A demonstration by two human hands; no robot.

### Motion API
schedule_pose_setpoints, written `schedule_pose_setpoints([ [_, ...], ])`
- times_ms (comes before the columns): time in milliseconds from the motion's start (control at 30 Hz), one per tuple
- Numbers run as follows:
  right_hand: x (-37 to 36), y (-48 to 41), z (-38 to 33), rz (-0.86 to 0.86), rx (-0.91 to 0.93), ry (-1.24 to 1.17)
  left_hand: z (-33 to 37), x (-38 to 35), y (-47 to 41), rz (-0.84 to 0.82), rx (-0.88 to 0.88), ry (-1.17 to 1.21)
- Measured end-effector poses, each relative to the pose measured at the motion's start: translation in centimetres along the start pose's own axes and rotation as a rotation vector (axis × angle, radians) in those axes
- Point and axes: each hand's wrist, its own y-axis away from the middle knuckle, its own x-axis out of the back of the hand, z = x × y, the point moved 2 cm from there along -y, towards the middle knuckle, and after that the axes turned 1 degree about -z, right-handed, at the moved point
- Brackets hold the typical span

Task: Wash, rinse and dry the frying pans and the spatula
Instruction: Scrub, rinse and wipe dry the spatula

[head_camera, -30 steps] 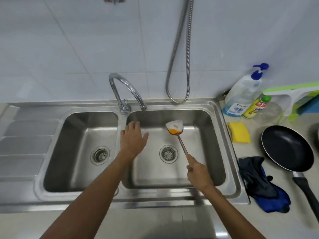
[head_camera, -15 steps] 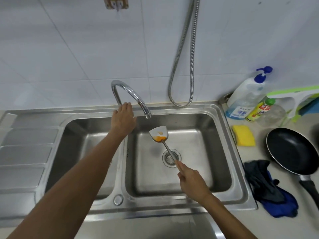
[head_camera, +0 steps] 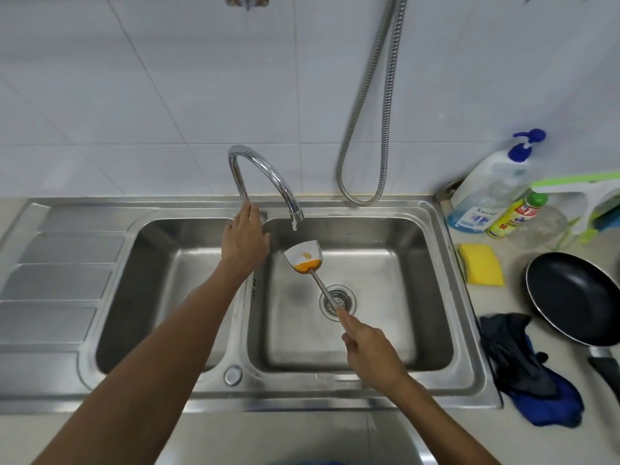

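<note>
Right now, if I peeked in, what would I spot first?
An orange-smeared spatula, which the right hand holds over the right basin, just below the tap. The left hand touches the tap's foot. A black frying pan sits on the counter at right, near a yellow sponge.

Head-worn view, steeply downward, close above sink (head_camera: 302, 395)

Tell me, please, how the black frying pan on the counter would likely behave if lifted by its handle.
The frying pan looks rigid, so it should keep its shape. Its wide bowl sits far from the black handle, so it would probably feel front-heavy and dip. The glossy dark coating suggests it may be slippery once wet.
</note>
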Motion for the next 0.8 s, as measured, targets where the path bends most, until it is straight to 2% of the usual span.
schedule_pose_setpoints([
  [333, -0.6, 0.5, -0.4, -0.012, 0.004, -0.013, 0.4, -0.2, 0.3, 0.047, -0.002, 0.100],
  [600, -0.9, 0.3, -0.7, -0.033, 0.018, -0.008, 1.5, -1.1, -0.6, -0.024, 0.047, 0.282],
  [800, -0.7, -0.1, -0.4, -0.061, -0.010, 0.004, 2.3, -1.1, -3.3, -0.045, 0.024, 0.242],
])
